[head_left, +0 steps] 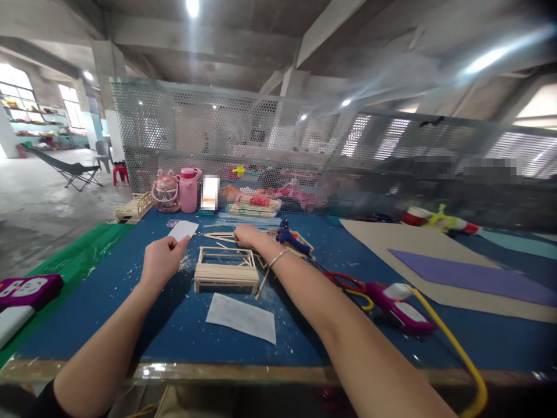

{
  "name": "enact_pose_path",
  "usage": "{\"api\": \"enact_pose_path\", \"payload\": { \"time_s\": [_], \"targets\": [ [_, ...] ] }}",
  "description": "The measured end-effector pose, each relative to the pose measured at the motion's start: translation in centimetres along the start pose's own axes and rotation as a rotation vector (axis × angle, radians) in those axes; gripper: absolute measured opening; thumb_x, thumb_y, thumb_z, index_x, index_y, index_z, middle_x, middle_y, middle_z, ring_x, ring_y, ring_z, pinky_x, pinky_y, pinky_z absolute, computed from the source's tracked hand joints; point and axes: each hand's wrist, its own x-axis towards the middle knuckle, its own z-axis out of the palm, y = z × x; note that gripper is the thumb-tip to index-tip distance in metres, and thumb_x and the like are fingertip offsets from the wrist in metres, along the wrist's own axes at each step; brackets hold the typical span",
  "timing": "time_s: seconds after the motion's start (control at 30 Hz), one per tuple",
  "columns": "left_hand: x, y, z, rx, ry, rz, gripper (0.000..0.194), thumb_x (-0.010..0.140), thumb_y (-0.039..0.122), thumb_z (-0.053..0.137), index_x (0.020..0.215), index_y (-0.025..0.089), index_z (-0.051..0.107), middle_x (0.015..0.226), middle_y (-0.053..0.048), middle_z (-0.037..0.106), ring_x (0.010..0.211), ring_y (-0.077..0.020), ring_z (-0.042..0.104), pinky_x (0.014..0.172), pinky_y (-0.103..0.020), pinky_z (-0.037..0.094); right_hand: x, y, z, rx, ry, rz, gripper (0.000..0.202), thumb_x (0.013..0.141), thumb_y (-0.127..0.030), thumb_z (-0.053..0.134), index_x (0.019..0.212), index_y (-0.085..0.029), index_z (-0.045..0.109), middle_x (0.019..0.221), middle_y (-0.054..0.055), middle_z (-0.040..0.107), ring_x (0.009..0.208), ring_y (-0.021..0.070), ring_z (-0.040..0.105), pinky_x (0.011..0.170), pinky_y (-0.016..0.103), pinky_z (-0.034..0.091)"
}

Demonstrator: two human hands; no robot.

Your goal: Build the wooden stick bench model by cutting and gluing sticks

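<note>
Spanning far left of wooden frame (226, 274): concrete floor (56, 217). Near left: left hand (162, 260), pinched on white card (185, 229). Behind left: pink flask (188, 194), contents hidden. Wooden frame: on blue tabletop (174, 331). Behind: right hand (249, 235) at wooden sticks (219, 236), grip unclear.

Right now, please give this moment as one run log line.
left hand: holds white paper | right hand: at thin wooden sticks | nearby: slatted wooden frame, blue glue gun | table: blue top
</note>
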Motion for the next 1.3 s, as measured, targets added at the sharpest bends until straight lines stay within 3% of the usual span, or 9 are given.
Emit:
{"api": "enact_pose_path", "payload": {
  "time_s": [0.13,0.27,0.47,0.53,0.63,0.7,0.77,0.97,1.3],
  "targets": [
    [0.4,-0.4,0.5,-0.109,-0.09,-0.009,0.044,0.083,0.045,0.035,0.056,0.018,0.059,0.053,-0.002,0.063,0.048,-0.0138,0.054,0.053,-0.024,0.037,-0.4,0.1,0.4,0.098,0.088,0.011,0.032,0.086,-0.031,0.052,0.113,-0.016,0.052,0.114,0.008,0.054,0.096,0.0187,0.056,0.08,0.038,0.048],
    [0.7,-0.7,0.9,-0.152,-0.139,-0.036,0.028,0.075,0.035,0.047,0.081,0.018,0.068,0.069,-0.002,0.069,0.053,-0.0151,0.058,0.054,-0.024,0.04,-1.2,0.6,-0.1,0.275,0.289,0.011,0.012,0.08,-0.022,0.057,0.087,-0.014,0.061,0.096,0.01,0.063,0.095,0.0227,0.058,0.081,0.036,0.044],
    [0.5,-0.7,0.6,-0.029,-0.085,-0.009,0.037,0.073,0.049,0.049,0.055,0.019,0.061,0.049,-0.001,0.059,0.05,-0.0163,0.053,0.052,-0.026,0.033,-4.4,1.3,-1.6,0.669,0.585,-0.013,0.016,0.087,-0.017,0.036,0.096,-0.018,0.048,0.09,0.007,0.067,0.08,0.0154,0.064,0.07,0.029,0.047],
    [0.5,-0.9,0.8,0.0,-0.041,0.027,0.04,0.078,0.046,0.041,0.053,0.019,0.057,0.046,-0.002,0.054,0.05,-0.0166,0.051,0.05,-0.026,0.031,-6.0,1.2,-1.4,0.869,0.584,-0.06,0.014,0.088,-0.018,0.032,0.097,-0.02,0.043,0.086,0.004,0.067,0.072,0.0123,0.065,0.063,0.026,0.049],
    [1.2,-1.0,1.4,-0.041,-0.04,0.05,0.033,0.08,0.034,0.037,0.067,0.018,0.062,0.054,-0.003,0.06,0.054,-0.0169,0.054,0.053,-0.026,0.034,-8.7,0.8,-0.5,1.497,0.472,-0.178,0.001,0.085,-0.02,0.042,0.085,-0.021,0.043,0.079,0.0,0.066,0.07,0.0109,0.065,0.062,0.025,0.051],
    [2.1,-0.6,1.9,-0.086,-0.056,0.062,0.03,0.079,0.029,0.037,0.081,0.016,0.064,0.065,-0.004,0.065,0.058,-0.0164,0.057,0.055,-0.025,0.038,-10.0,0.4,0.2,1.898,0.365,-0.239,0.009,0.08,-0.021,0.054,0.078,-0.02,0.045,0.077,-0.001,0.066,0.07,0.0103,0.064,0.065,0.024,0.052],
    [3.1,0.2,2.4,-0.134,-0.075,0.096,0.03,0.078,0.027,0.038,0.09,0.016,0.064,0.076,-0.005,0.068,0.063,-0.0154,0.059,0.057,-0.023,0.04,-10.9,0.2,0.9,2.071,0.33,-0.248,0.014,0.075,-0.022,0.063,0.074,-0.019,0.049,0.074,-0.002,0.065,0.066,0.0088,0.062,0.063,0.022,0.051],
    [3.7,1.5,2.6,-0.167,-0.049,0.222,0.032,0.081,0.034,0.038,0.091,0.016,0.063,0.076,-0.004,0.068,0.067,-0.0149,0.059,0.063,-0.023,0.042,-11.4,-0.3,2.7,2.167,0.386,-0.236,0.021,0.066,-0.029,0.072,0.071,-0.018,0.054,0.062,-0.006,0.061,0.055,0.0064,0.058,0.056,0.018,0.049],
    [1.9,1.0,1.7,-0.061,-0.099,0.227,0.039,0.08,0.043,0.04,0.056,0.018,0.058,0.048,0.0,0.058,0.052,-0.014,0.054,0.055,-0.023,0.037,-12.2,-1.0,2.6,2.187,0.436,-0.218,0.022,0.065,-0.021,0.072,0.074,-0.019,0.052,0.075,-0.001,0.07,0.065,0.0099,0.066,0.057,0.017,0.051]
  ]
}}
